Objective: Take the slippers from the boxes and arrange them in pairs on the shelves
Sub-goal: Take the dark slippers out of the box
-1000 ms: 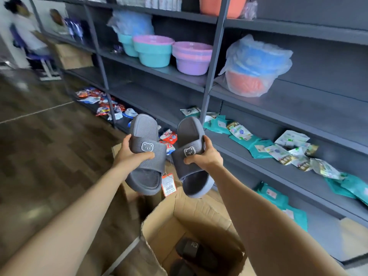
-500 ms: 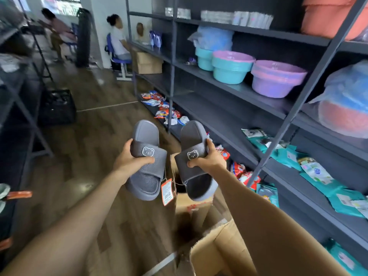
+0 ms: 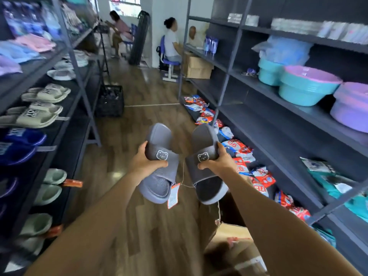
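We hold grey bear-badge pair mid-aisle, above floor. Left hand (image 3: 146, 163) fingers grasp strap of left slipper (image 3: 158, 134); right hand (image 3: 216, 163) fingers grasp strap of right slipper (image 3: 203, 136). String and orange tag (image 3: 173, 193) join them. Left shelves (image 3: 67, 124) already carry beige pair (image 3: 37, 114), blue pair (image 3: 18, 144), green pair (image 3: 49, 186). We judge this pair out of box (image 3: 231, 234), shelving left; box contents unseen.

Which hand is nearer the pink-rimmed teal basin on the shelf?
Right. The right hand, gripping one grey slipper, is below and left of the pink-rimmed teal basin; the left hand, gripping the other slipper, lies farther left.
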